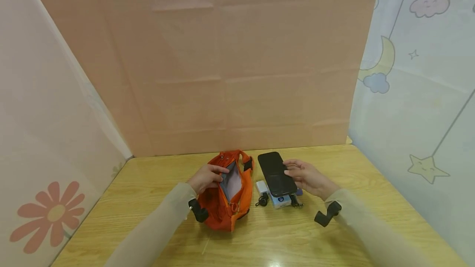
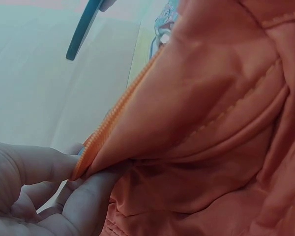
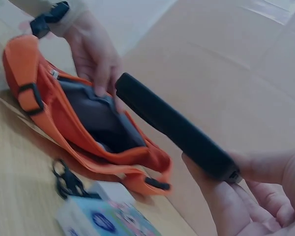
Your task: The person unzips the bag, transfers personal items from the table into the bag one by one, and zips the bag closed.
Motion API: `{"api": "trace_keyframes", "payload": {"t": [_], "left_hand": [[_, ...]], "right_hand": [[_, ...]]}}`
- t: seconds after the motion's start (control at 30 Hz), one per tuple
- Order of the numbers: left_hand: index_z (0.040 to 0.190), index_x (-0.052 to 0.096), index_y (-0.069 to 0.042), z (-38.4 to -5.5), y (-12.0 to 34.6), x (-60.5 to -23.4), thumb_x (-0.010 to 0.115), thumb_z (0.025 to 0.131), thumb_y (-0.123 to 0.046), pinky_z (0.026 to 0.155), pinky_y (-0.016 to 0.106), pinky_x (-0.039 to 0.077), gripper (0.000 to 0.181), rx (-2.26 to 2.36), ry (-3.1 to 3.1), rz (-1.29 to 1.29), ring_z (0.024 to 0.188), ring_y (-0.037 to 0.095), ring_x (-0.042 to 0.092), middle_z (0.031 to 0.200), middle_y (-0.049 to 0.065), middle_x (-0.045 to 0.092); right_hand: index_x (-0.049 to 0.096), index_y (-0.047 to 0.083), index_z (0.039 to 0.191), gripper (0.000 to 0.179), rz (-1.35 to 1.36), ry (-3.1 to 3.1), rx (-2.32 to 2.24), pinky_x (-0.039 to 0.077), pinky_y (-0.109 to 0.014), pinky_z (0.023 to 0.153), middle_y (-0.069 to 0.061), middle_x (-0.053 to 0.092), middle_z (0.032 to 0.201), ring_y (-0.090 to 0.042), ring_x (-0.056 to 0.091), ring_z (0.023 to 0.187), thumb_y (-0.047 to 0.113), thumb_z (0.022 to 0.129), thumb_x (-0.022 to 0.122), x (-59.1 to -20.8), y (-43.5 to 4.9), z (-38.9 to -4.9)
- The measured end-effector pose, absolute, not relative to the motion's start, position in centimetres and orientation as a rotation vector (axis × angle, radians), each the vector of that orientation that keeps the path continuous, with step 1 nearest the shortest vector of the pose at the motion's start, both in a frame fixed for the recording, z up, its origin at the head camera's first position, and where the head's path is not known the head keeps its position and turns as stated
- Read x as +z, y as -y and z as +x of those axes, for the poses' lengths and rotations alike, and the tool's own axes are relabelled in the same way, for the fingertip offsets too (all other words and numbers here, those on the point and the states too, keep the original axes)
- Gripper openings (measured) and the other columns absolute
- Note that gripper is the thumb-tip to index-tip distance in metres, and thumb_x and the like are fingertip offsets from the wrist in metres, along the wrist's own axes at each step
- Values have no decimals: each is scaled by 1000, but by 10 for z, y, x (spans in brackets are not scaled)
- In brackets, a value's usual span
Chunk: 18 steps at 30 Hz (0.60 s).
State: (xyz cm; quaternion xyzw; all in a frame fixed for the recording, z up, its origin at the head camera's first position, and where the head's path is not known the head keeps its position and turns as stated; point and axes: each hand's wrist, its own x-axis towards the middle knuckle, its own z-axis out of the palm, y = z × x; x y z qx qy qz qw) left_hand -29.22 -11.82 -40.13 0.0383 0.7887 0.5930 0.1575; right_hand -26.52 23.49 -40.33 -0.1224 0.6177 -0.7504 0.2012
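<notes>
An orange waist bag (image 1: pixel 219 215) lies on the table with its zipped top open, showing a grey lining (image 3: pixel 91 113). At the far side of the opening, my left hand (image 1: pixel 205 178) pinches the zipper edge (image 2: pixel 108 130) between thumb and fingers and holds it apart. My right hand (image 1: pixel 309 178) grips a black phone (image 1: pixel 276 172) by its right side. Seen edge-on in the right wrist view, the phone is tilted, raised above the table beside the bag. Below it sits a blue and white packet (image 1: pixel 281 202), partly covered by the phone in the head view.
Close to the packet are a white block (image 1: pixel 261 187), a coiled black cable (image 1: pixel 262 200) and another dark cable (image 1: pixel 295 201). A bit of something blue (image 1: pixel 299 192) peeks out behind the phone. The wooden table (image 1: pixel 141 193) meets a pink cloth wall (image 1: pixel 222 94) at the back.
</notes>
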Motion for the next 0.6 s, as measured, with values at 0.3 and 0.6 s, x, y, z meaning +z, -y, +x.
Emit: {"api": "trace_keyframes", "payload": {"t": [0.3,0.6], "left_hand": [[122,65,2,-293,120,-402,55,89,11,74,32,54,36,1701,-2249,120,92,19,60,145,22,41],[121,66,2,-294,121,-403,55,88,12,74,32,54,35,1704,-2254,132,89,18,59,143,21,43]], "right_hand": [[40,4,136,40,-332,-1741,-1991,53,-21,67,-25,17,153,-7,60,76,5,98,50,-409,-198,-266],[34,-5,144,51,-312,-1758,-1907,50,-19,66,-19,42,138,-5,57,73,8,98,53,-415,-166,-271]]}}
